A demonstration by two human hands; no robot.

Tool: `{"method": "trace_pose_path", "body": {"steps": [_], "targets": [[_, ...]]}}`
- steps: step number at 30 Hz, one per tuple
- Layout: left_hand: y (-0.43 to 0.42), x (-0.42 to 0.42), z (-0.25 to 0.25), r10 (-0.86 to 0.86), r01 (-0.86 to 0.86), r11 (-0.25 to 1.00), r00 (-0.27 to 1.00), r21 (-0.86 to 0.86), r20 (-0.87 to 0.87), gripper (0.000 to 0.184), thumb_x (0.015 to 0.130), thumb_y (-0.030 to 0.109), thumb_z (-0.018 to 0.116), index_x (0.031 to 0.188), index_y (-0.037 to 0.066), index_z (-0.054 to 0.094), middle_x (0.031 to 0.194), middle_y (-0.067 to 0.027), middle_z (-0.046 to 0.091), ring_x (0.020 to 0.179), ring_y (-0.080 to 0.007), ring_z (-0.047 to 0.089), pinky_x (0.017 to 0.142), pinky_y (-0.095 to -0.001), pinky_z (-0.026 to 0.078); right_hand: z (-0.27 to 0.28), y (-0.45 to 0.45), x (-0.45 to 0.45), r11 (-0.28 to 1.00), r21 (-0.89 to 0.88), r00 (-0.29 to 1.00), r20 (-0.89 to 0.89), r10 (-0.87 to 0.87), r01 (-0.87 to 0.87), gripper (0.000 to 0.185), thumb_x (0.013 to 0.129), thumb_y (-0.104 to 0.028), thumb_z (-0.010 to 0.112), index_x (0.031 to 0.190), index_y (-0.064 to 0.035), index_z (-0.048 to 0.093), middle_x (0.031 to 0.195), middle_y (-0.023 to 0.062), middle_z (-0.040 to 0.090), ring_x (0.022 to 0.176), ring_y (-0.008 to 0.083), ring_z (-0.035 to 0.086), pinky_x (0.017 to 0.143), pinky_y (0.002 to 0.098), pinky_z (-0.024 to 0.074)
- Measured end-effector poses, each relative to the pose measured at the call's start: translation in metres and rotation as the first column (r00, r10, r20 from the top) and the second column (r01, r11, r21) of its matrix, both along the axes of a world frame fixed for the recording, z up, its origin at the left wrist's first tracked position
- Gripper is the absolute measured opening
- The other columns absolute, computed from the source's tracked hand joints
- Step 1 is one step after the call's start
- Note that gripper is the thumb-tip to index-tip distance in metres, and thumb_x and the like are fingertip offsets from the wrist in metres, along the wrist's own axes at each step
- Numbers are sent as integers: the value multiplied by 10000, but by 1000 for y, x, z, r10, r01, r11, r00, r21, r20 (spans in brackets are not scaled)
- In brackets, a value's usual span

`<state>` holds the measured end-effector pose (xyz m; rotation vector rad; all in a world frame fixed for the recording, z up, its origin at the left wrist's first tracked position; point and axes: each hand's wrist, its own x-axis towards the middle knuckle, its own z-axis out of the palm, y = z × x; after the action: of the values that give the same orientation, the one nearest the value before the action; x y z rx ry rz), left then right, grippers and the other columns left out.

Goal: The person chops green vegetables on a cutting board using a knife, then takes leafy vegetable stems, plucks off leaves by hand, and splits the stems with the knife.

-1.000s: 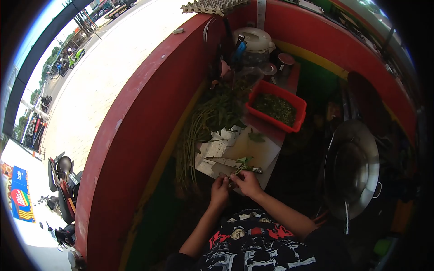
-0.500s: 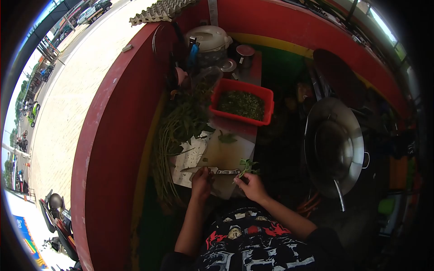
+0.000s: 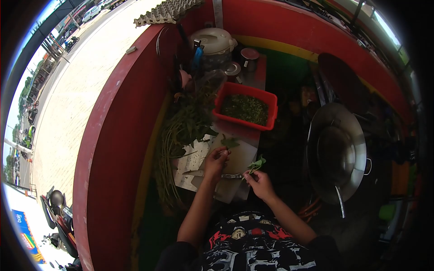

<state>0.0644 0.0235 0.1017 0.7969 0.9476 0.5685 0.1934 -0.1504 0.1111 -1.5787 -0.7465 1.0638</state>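
My right hand (image 3: 261, 185) pinches a leafy green sprig (image 3: 257, 165) by its stems, over the right edge of the white cutting board (image 3: 244, 152). Over the middle of the board is my left hand (image 3: 216, 163), fingers drawn together; whatever they hold, if anything, is too small to make out. Just beyond its fingertips a loose green leaf (image 3: 230, 142) lies on the board. A knife (image 3: 233, 176) rests crosswise below, its blade pointing left and partly covered by my left wrist. Long-stemmed leafy greens (image 3: 169, 142) are heaped left of the board.
A red plastic basin (image 3: 272, 118) of chopped greens stands beyond the board. Behind it are a rice cooker (image 3: 212, 40) and lidded containers (image 3: 249, 55). To the right sits a large wok (image 3: 359, 158) with a ladle (image 3: 339, 198). A red wall (image 3: 122, 122) runs along the left.
My left hand has moved away from the knife, forward to beside the loose leaf. My right hand still holds the sprig, which has turned slightly. The whole view has shifted a little.
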Motion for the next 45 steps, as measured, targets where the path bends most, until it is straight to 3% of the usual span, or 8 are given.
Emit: {"method": "trace_pose_path", "body": {"steps": [8,21,24,26,32,38,43,45], "targets": [[-24,-11,8,-221,254,939,962,229,-162,441,926,169,758,1300,0,594,962,-49,757,769,-81,615,702,-239,483,-1,46,14,997,-74,892,-450,-25,-9,245,992,-209,691,1170,-43,723,886,-45,670,783,45,578,709,226,480],[-49,-68,-5,-145,232,943,931,239,-334,289,960,272,725,1081,11,718,883,-44,755,692,-84,632,612,-248,486,-28,59,-16,985,-34,887,-441,137,-169,197,956,-223,737,1032,-43,764,868,-23,701,720,57,556,680,229,450],[-54,-75,-7,-152,280,910,911,305,-383,278,970,270,708,1066,9,727,872,-42,753,710,-94,639,635,-268,493,-38,63,-22,983,-88,947,-294,127,-159,182,945,-200,732,970,-23,764,798,22,698,708,70,596,652,252,460],[-57,-79,6,-148,320,882,885,347,-442,279,980,267,693,1075,8,727,889,-45,751,743,-95,634,679,-281,497,-35,67,-27,983,-178,926,375,28,42,175,920,-166,726,928,8,747,733,94,694,715,135,668,647,309,492],[-80,-113,8,-112,220,930,932,293,-344,255,1005,238,651,1088,9,727,901,-61,747,836,-123,681,739,-293,522,-48,107,54,992,-74,918,391,-70,107,207,869,-120,720,1003,38,722,756,124,698,658,161,671,608,340,491],[-96,-140,3,18,15,990,972,141,-233,331,1021,220,611,1255,-8,659,1058,-36,719,968,-110,636,855,-268,483,4,160,57,948,314,467,848,-251,-61,174,877,-90,679,1022,-2,715,912,202,720,854,359,717,740,461,543],[-95,-150,8,68,-39,985,983,171,-168,336,1032,207,593,1253,-39,655,1015,-34,700,846,-85,588,775,-241,471,-67,176,59,880,-438,98,882,460,-186,243,861,-41,575,1064,24,691,1002,215,699,986,383,689,826,495,575],[-97,-153,13,106,-78,982,981,171,-161,337,1038,218,589,1244,-38,659,1008,-30,696,821,-82,574,753,-239,466,-97,171,58,913,-365,113,914,389,-184,271,841,-39,591,1087,28,682,1036,223,687,1007,381,683,819,494,577]]}}
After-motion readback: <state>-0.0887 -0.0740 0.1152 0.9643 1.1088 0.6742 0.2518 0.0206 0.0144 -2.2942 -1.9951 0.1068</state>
